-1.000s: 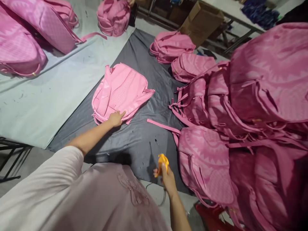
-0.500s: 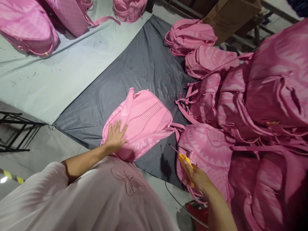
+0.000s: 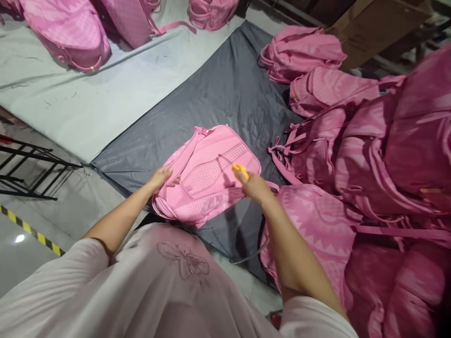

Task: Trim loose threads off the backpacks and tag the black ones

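A pink backpack lies back panel up on a dark grey cloth, its perforated padding showing. At its left side my left hand is closed round a shoulder strap, the thumb on top and some fingers underneath. Over the right part of the back panel is my right hand, wrapped round a yellow-handled tool. A thin dark tip on the tool points up and left above the panel; whether it touches the bag I cannot tell.
Several pink backpacks are piled at the right, close to my right arm. More pink bags rest on the pale sheet. A cardboard box is at the back right, a black metal frame at the left.
My left hand has gone from lying flat on the backpack to gripping its strap. My right hand has brought the yellow-handled tool left and up, over the back panel.
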Available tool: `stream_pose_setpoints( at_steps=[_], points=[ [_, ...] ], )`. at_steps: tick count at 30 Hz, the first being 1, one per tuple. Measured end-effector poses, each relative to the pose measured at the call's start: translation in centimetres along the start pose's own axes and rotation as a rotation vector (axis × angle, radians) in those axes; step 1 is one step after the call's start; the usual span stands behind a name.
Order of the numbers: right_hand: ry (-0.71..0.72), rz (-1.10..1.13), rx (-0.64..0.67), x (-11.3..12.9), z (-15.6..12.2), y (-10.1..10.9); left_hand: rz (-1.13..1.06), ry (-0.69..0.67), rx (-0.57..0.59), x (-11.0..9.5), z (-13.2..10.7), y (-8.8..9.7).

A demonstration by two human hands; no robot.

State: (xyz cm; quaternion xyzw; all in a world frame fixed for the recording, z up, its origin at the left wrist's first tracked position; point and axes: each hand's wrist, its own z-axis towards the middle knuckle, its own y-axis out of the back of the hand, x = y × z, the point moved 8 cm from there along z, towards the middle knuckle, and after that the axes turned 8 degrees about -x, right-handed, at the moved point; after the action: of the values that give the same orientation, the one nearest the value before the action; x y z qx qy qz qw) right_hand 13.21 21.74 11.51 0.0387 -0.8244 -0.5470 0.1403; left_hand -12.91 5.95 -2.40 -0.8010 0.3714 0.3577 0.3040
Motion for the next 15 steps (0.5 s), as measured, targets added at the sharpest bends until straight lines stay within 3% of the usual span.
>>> stream_pose_setpoints(
  at_steps=[4,7,11,15],
  points=[
    [0.124,-0.172,0.124,3.8,-1.7,-2.5,-0.036,0.275,-0.112,1.5,2.1,0.9],
    [0.12,-0.245,0.082,5.3,-2.4,-2.0,0.002,0.352,-0.121,2.3,3.4,0.7],
    [0.262,-0.224,0.191,8.4,-3.1,-2.2,0.105,0.339,-0.148,2.5,3.9,0.7],
    [0.217,-0.234,0.052,9.6,-2.9,-0.1,0.263,0.179,-0.231,1.9,2.6,0.1]
  ],
)
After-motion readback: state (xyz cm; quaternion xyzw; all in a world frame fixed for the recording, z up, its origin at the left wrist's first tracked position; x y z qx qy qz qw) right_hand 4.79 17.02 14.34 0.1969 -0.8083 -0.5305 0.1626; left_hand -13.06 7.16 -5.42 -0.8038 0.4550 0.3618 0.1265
